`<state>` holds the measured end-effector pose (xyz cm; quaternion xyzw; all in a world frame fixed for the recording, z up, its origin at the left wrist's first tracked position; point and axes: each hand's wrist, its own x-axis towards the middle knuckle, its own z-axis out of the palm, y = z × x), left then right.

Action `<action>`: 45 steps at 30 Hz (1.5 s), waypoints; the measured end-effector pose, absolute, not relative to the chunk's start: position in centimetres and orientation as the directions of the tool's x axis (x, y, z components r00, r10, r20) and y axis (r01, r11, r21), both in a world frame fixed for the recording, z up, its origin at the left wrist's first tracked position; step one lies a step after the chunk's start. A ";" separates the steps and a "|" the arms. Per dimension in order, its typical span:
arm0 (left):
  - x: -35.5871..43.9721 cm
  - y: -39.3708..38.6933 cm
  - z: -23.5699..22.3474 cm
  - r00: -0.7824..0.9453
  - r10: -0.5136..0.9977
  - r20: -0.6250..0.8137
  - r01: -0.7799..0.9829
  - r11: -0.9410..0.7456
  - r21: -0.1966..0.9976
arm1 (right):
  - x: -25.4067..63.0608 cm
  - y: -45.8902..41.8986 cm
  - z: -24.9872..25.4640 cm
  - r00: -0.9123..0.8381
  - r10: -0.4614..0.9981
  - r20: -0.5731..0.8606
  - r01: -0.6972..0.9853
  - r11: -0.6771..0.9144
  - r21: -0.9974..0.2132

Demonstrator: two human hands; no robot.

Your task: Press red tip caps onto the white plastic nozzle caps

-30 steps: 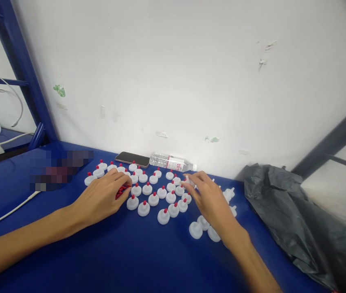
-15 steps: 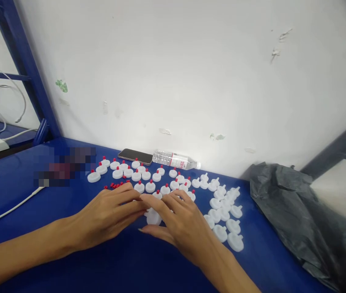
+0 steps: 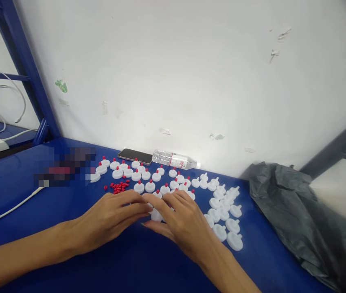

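Both hands meet over the middle of the table around a white nozzle cap [image 3: 156,215], a round plastic lid with a narrow spout. My right hand [image 3: 180,217] holds it, thumb below and fingers above. The fingers of my left hand [image 3: 112,215] are pressed together at the cap's left side; whatever they pinch is hidden behind the fingertips. Beyond the hands stand several white nozzle caps with red tips [image 3: 139,186]. Loose small red tips [image 3: 119,186] lie in a pile past my left hand. Right of my right hand are several bare white nozzle caps [image 3: 220,232].
A phone [image 3: 134,156] and a clear plastic bottle [image 3: 176,160] lie along the wall at the back of the blue table [image 3: 114,268]. A dark plastic bag [image 3: 295,211] sits at the right. On the left a white cable [image 3: 14,211] runs to a blurred-out item.
Both hands have shifted slightly right with the white nozzle cap. My left hand sits a little lower, so more of the loose red tips show behind it.
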<state>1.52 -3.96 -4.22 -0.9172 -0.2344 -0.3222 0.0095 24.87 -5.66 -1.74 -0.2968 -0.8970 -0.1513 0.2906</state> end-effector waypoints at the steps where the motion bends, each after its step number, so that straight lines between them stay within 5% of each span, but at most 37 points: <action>1: 1.5 -3.9 -4.3 0.670 0.432 0.603 0.431 -0.889 0.158 | 24.9 -5.7 -1.7 -0.640 0.459 0.616 0.624 0.778 0.069; 5: 1.6 -3.7 -4.3 0.596 0.545 0.589 0.480 -0.830 0.282 | 24.9 -5.9 -1.6 -0.616 0.476 0.628 0.610 0.792 -0.003; 12: 1.7 -3.6 -4.2 0.574 0.637 0.514 0.553 -0.765 0.330 | 25.2 -5.8 -1.5 -0.624 0.404 0.669 0.541 0.841 -0.003; 28: 1.7 -4.5 -3.8 0.613 0.657 0.438 0.465 -0.749 0.472 | 24.2 -6.6 -2.3 -0.606 0.367 0.706 0.515 0.857 -0.004; 40: 2.0 -4.6 -4.5 0.618 0.691 0.375 0.442 -0.700 0.561 | 24.0 -6.7 -2.6 -0.653 0.286 0.701 0.540 0.825 0.166; 45: 2.1 -4.2 -4.6 0.592 0.708 0.385 0.465 -0.690 0.554 | 24.1 -6.3 -2.6 -0.656 0.286 0.699 0.524 0.839 0.148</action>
